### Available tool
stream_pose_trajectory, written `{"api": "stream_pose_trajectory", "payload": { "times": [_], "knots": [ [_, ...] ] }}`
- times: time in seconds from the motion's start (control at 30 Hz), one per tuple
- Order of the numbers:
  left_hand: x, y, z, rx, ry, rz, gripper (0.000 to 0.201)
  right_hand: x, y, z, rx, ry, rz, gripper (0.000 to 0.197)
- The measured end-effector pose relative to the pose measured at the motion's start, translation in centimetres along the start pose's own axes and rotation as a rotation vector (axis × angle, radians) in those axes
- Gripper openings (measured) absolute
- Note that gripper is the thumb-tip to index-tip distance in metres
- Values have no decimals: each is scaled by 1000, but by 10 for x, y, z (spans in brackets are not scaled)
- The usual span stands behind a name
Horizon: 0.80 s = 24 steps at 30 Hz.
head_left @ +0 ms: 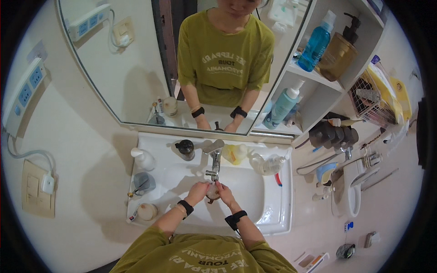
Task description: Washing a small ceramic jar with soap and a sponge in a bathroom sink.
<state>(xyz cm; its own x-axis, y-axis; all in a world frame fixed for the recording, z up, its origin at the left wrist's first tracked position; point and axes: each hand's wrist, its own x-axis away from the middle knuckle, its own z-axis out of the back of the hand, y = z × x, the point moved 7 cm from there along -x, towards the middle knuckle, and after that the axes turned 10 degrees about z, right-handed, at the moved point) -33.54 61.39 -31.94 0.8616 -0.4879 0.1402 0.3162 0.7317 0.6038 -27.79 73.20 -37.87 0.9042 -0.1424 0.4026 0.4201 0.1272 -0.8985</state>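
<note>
Over the white sink basin (248, 198), both my hands are closed on a small round object, pale and see-through with brown edges (213, 192). My left hand (198, 194) grips it from the left. On the other side, the fingers of my right hand (225, 193) pinch its right edge. What kind of thing it is cannot be made out at this size. The chrome faucet (214, 169) reaches out just above it, its spout close to my fingertips. Whether water is running is not clear.
Along the left rim stand a white pump bottle (143, 159), a grey cup (144, 181) and a round jar (148, 211). Behind the basin are a dark bottle (185, 150), a yellow-and-white package (234, 154) and a clear pump bottle (273, 165). A mirror (136, 59) hangs above.
</note>
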Motion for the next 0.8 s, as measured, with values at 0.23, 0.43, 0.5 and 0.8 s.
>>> {"api": "stream_pose_trajectory", "payload": {
  "times": [0.23, 0.43, 0.5, 0.8],
  "knots": [
    [6, -23, -33, 502, -261, 367, 15, 13, -7, 6, 151, 213, 151, 51],
    [14, -53, -79, 871, -650, 569, 17, 25, -26, 0, -58, 205, 426, 36],
    [-3, -35, -37, 176, -135, 169, 18, 28, -32, 2, -133, 146, 458, 36],
    [-15, -11, -17, 6, -25, 202, 37, 4, 0, -8, 57, 8, 514, 51]
  ]
}}
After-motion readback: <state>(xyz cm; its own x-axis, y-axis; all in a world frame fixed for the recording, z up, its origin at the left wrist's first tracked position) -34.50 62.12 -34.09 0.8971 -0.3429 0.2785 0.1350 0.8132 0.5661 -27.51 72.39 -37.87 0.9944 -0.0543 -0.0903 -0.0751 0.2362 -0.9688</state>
